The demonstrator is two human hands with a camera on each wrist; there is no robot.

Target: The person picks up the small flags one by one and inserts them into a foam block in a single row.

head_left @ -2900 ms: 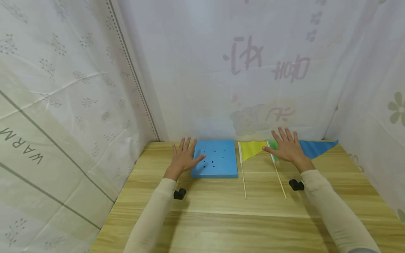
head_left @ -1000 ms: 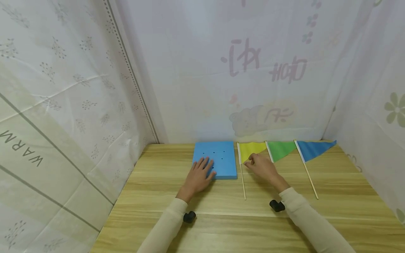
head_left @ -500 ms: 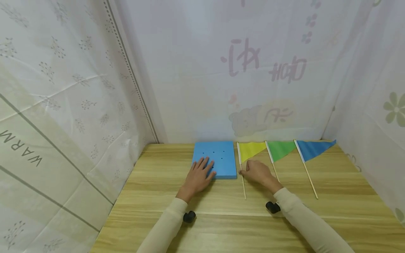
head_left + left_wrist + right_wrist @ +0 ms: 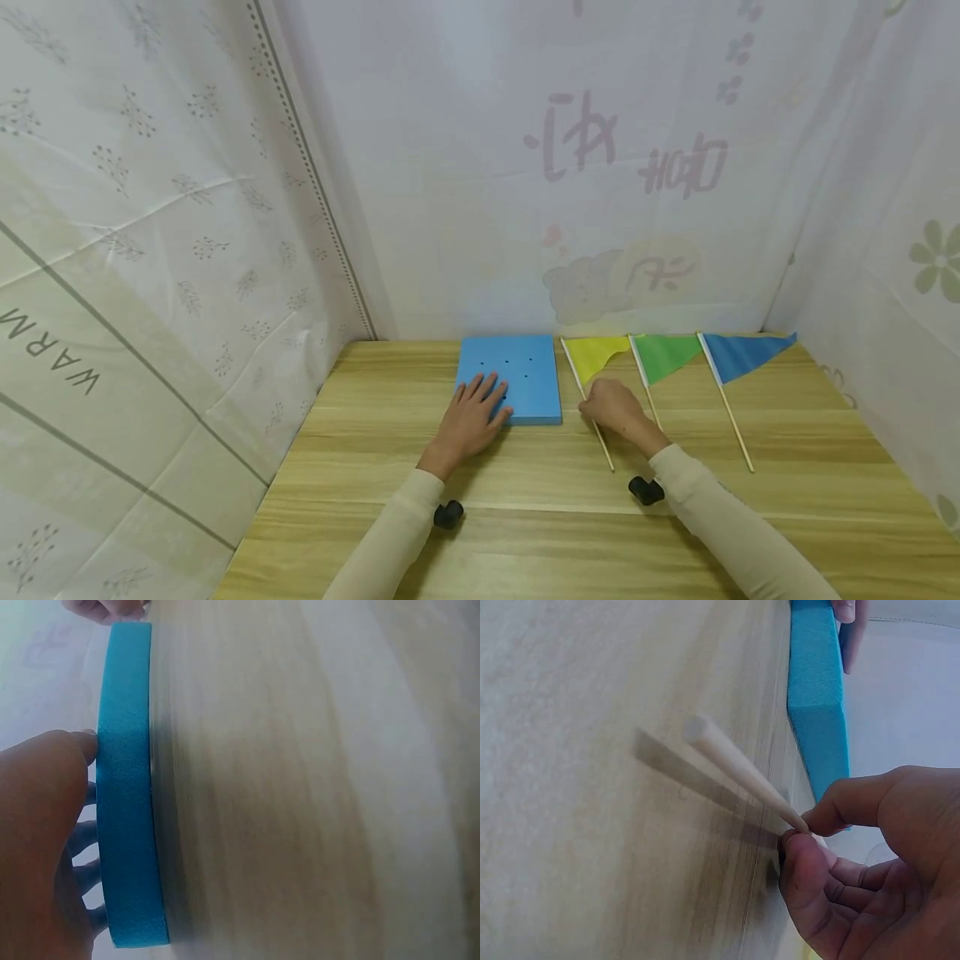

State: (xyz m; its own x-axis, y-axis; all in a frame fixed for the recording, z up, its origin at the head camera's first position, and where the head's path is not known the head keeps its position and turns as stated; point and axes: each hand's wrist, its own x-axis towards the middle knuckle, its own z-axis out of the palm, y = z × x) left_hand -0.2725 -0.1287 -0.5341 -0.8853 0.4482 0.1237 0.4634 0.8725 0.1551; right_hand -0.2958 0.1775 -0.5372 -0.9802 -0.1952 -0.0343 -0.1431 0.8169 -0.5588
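Left hand [image 4: 468, 418]: fingers [image 4: 482, 392] straight, apart, resting on blue foam block [image 4: 528, 387] at its 7 o'clock corner. Right hand [image 4: 617, 407]: fingers pinch stick [image 4: 742, 766] of yellow flag [image 4: 591, 357]; stick's bare end raised off desk [image 4: 525, 533]. Yellow flag at block's 3 o'clock. Green flag [image 4: 666, 358], then blue flag [image 4: 744, 357], lying farther toward 3 o'clock on desk.

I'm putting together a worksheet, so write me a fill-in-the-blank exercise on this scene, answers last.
1. The board under the left hand is coloured ____.
2. The right hand pinches the stick of the flag whose colour is ____.
3. The middle flag in the row is coloured ____.
4. Counting the held one, the flags in the head view number ____.
Missing words: blue; yellow; green; three.
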